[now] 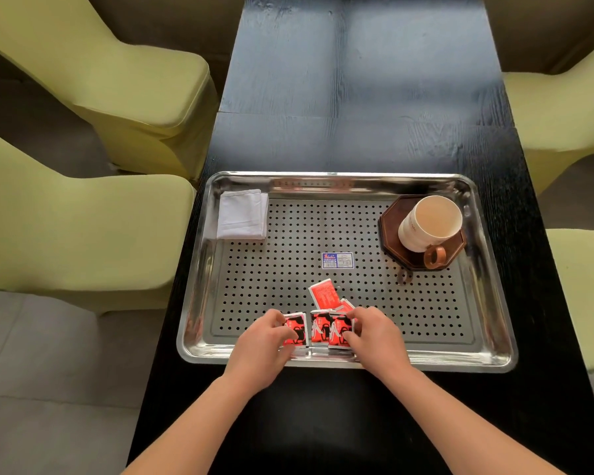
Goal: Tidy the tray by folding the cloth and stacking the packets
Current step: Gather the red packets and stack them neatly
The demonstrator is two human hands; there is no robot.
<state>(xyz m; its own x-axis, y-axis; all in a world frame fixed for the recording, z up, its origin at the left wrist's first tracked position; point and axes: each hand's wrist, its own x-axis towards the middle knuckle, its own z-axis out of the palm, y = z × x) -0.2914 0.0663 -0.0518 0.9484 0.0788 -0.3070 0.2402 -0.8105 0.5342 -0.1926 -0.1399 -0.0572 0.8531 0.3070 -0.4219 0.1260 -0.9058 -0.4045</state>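
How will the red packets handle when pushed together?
The red packets look thin and flat: probably light, slightly floppy. On the polished steel tray they should slide easily, though corners may snag the holes.

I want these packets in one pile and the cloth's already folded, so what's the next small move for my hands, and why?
Probably bring the left packet, pinched by the left hand, onto the packets the right hand grips. They sit side by side near the tray's front rim, unstacked; the cloth already lies folded. The loose packet behind could follow.
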